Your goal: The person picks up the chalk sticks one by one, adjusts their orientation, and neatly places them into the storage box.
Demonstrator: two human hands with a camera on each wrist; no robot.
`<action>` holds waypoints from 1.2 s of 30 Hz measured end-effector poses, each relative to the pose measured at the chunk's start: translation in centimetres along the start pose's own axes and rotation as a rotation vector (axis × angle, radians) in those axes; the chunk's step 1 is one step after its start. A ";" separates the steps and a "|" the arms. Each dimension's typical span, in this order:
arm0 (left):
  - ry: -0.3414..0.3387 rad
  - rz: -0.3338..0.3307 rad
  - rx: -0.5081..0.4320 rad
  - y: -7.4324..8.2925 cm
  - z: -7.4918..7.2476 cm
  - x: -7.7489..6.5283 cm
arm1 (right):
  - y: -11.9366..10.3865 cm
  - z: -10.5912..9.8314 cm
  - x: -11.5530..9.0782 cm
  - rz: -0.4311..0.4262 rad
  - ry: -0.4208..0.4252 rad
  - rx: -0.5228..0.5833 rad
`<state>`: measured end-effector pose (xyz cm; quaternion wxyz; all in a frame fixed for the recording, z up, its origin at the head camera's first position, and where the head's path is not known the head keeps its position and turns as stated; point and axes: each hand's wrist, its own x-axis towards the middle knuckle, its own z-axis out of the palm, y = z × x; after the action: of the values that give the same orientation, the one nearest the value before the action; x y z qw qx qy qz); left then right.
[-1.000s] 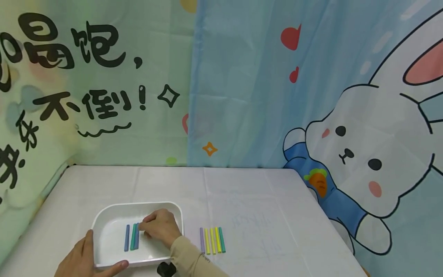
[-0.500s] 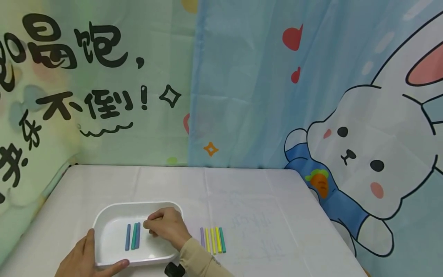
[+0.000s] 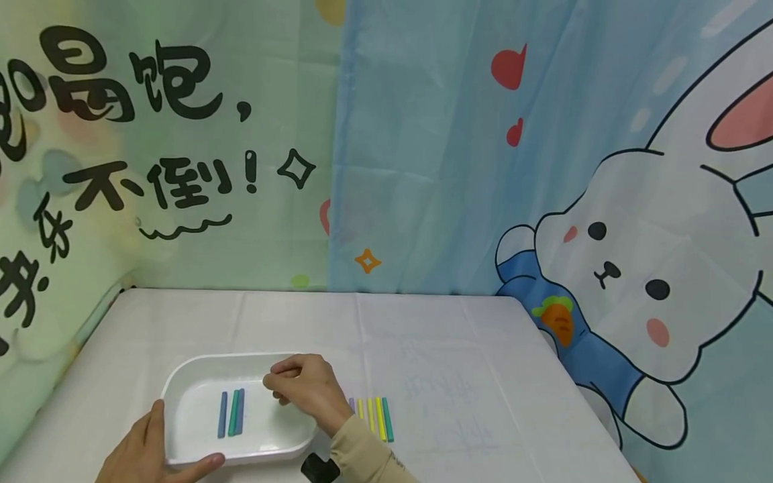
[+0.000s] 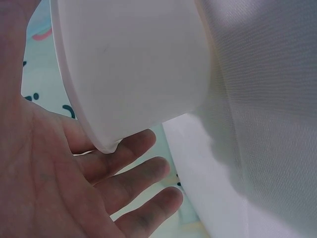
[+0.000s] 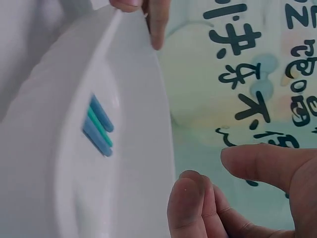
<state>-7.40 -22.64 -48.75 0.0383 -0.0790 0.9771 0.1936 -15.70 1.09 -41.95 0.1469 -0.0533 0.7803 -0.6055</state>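
A white tray point(image 3: 272, 439) stands on the table with three slim sticks in it: a blue stick point(image 3: 222, 414) on the left, then a green stick point(image 3: 233, 413) against a second blue stick point(image 3: 241, 410). My left hand point(image 3: 145, 451) rests on the tray's near left corner, its thumb along the near side and its fingers straight at the left side. Over the tray's right part hovers my right hand point(image 3: 308, 388). In the right wrist view its thumb and fingers point(image 5: 185, 203) are apart, with nothing between them.
Right of the tray, several sticks lie side by side on the white tablecloth point(image 3: 459, 376): a purple stick point(image 3: 351, 405), yellow sticks point(image 3: 380, 419) and a green stick point(image 3: 388, 419). My right forearm partly covers them. A printed curtain point(image 3: 417, 168) hangs behind the table.
My right hand has drawn away from the right blue stick, moving right and slightly up over the tray. The three sticks inside stay put, and my left hand has not moved.
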 end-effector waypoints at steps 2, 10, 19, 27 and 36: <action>-0.023 -0.018 0.005 0.0 0.0 0.1 | -0.1 -0.4 -0.1 -0.003 -0.001 -0.005; -0.049 -0.008 0.009 -0.2 0.0 0.0 | -0.4 -2.2 -0.7 -0.038 -0.003 -0.026; -0.023 0.010 0.000 0.3 -0.6 -0.2 | 0.5 -3.6 -0.7 -0.054 0.043 0.018; -0.044 -0.004 0.008 0.1 -0.6 -0.2 | 1.6 -5.3 -1.1 -0.035 0.091 0.004; -0.066 -0.017 0.003 -0.2 -0.2 0.2 | 2.7 -7.5 -1.1 -0.005 0.124 -0.028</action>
<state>-7.60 -22.95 -48.72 0.0725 -0.0810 0.9749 0.1944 -16.58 9.02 -42.71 0.0960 -0.0194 0.7962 -0.5970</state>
